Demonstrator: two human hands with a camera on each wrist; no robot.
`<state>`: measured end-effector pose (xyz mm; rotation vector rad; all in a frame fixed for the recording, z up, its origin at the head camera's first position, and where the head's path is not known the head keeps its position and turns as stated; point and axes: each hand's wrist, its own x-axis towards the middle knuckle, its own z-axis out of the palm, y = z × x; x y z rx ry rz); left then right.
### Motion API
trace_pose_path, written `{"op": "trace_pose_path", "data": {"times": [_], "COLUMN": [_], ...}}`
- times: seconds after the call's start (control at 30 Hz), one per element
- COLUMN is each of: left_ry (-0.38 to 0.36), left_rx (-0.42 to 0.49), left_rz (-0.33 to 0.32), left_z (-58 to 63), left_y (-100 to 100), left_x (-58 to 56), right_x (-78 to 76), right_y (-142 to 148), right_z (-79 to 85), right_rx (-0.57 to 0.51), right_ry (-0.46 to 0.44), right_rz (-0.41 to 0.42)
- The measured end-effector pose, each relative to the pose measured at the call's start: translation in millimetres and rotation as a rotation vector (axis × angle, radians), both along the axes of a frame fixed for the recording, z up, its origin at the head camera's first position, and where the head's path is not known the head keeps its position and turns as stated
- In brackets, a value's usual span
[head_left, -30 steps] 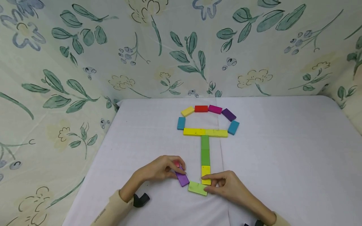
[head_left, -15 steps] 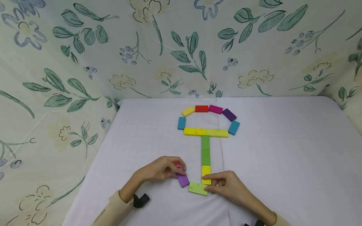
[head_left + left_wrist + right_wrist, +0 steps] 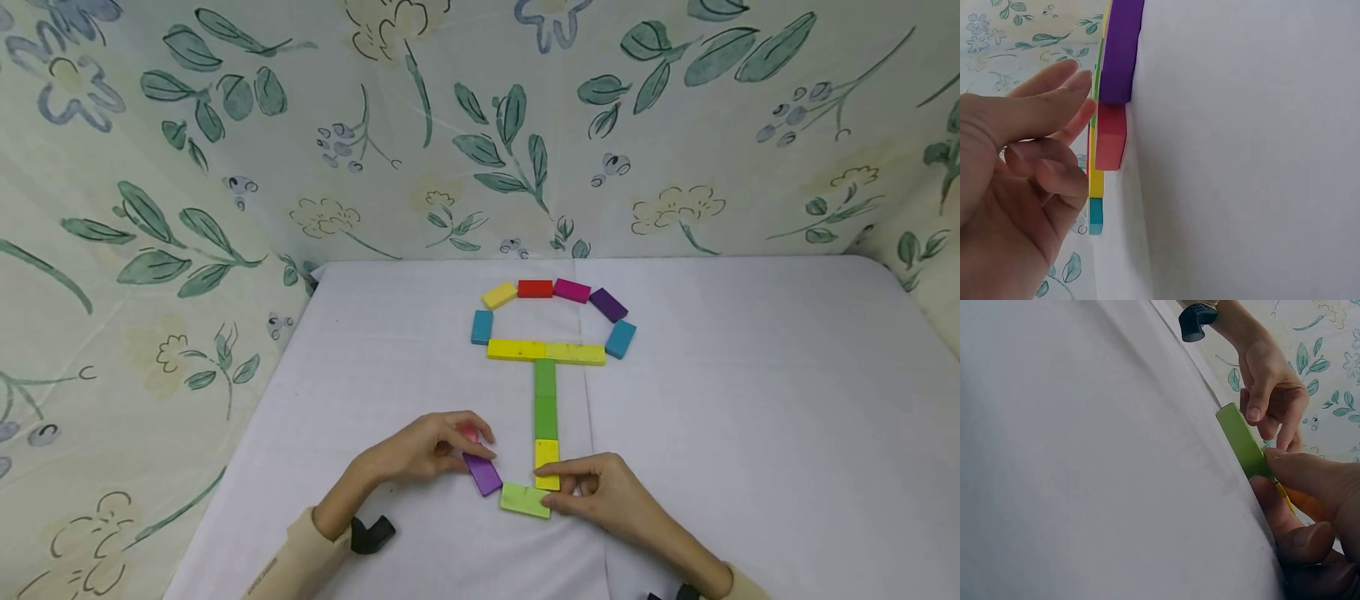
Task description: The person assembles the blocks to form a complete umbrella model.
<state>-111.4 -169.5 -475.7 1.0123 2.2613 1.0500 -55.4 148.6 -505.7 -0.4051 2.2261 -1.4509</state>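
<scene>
Over the upper end of a purple block [image 3: 482, 474], my left hand [image 3: 435, 443] has its fingers loosely bent. A pink block [image 3: 1110, 137] meets the purple one end to end, partly covered by that hand in the head view. The left thumb and fingertips sit close above the blocks' top faces in the left wrist view. My right hand [image 3: 603, 490] pinches the right end of a light green block [image 3: 1244, 440] with thumb and a curled finger. Its index finger reaches across the lower yellow block [image 3: 547, 454], touching its left edge.
Two green blocks [image 3: 545, 400] continue upward from the yellow one to a crossbar of two yellow blocks [image 3: 517, 350]. An arch of coloured blocks, including a red block [image 3: 535, 289], curves above it. White cloth [image 3: 750, 417] covers the table; floral fabric [image 3: 480, 125] hangs behind.
My left hand has shifted slightly, uncovering more of the pink block. The purple block's upper end is tilted a little further left. The right hand holds the same position.
</scene>
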Motion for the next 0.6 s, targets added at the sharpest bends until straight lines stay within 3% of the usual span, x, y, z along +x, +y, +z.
{"op": "trace_pose_path", "data": {"times": [0.2,0.3,0.4,0.6], "left_ry": [0.01,0.016,-0.012,-0.083], "left_rx": [0.102,0.114,0.086,0.038], "left_rz": [0.154,0.198,0.204,0.142], "left_z": [0.9,-1.3,-4.2,-10.7], "left_y": [-13.4,-19.6,-21.9,-21.9], "left_x": [-9.2,-16.3,-23.1,-31.4], "right_x": [0.1,0.2,0.4,0.9], "right_y": [-0.2,0.2,0.4,0.5], "right_z": [0.0,-0.1,-0.5,-1.1], "right_rx": [0.007,0.009,0.007,-0.01], "right_ry": [-0.006,-0.007,-0.004,0.0], "right_rz": [-0.004,-0.007,-0.005,0.001]}}
